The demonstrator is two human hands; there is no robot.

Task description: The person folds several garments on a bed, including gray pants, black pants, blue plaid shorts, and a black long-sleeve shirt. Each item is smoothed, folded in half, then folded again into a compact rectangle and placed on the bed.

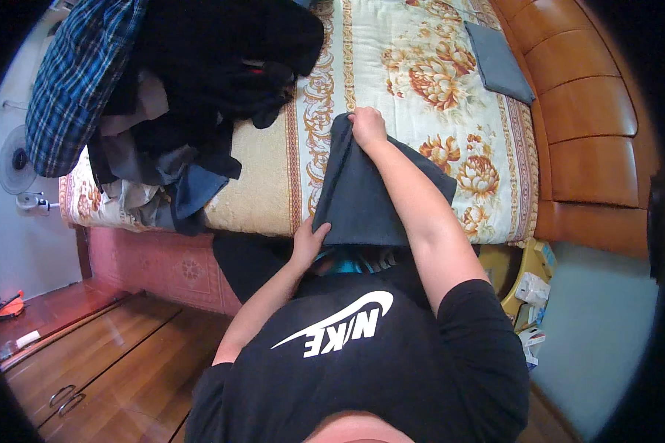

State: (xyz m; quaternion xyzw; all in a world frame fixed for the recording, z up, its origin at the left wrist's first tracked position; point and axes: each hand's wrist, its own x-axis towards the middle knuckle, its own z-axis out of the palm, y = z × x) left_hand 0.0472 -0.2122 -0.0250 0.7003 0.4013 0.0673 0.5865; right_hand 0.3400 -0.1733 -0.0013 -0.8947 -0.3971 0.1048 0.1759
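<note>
A dark grey folded cloth garment (366, 199) lies on the floral bedspread (277, 188), right at the bed's near edge. My right hand (369, 126) grips its far corner, with the fingers closed over the fabric. At the near left corner, my left hand (310, 241) holds the garment's edge, the thumb on top and the fingers partly hidden beneath. The cloth narrows towards my right hand and spreads wider near my body.
Dark clothes (199, 72) are heaped at the far left, beside a blue plaid item (83, 83). A folded grey cloth (499, 61) rests by the brown padded headboard (587, 111). A fan (19, 159) stands at the left. A yellow shelf unit (523, 271) adjoins the bed.
</note>
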